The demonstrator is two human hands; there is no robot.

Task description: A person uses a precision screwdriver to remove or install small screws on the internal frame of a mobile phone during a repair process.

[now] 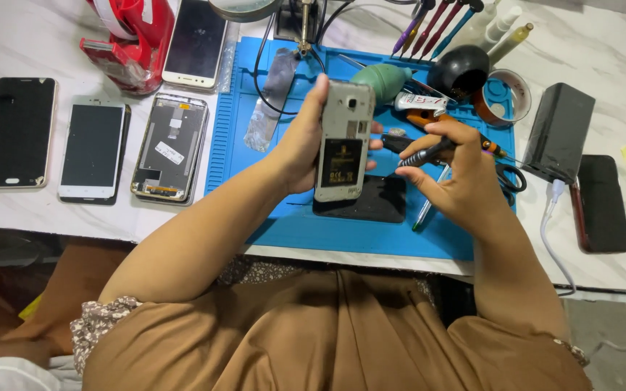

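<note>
My left hand [300,141] holds a phone [343,141] upright above the blue work mat [291,224]. The phone's back cover is off, and its grey frame and black battery face me. My right hand [454,170] grips a thin dark tool [425,153] like a pen, with the tip pointing left toward the phone's right edge. Under the phone a black panel [374,203] lies flat on the mat.
Left of the mat lie three phones [19,130] [92,148] [195,43], an opened phone frame [170,145] and a red tape dispenser [132,40]. Behind are a green air blower [385,78], a black cup [459,71], a tape roll [505,98] and screwdrivers [436,25]. A black box [561,130] and dark phone [603,203] are at right.
</note>
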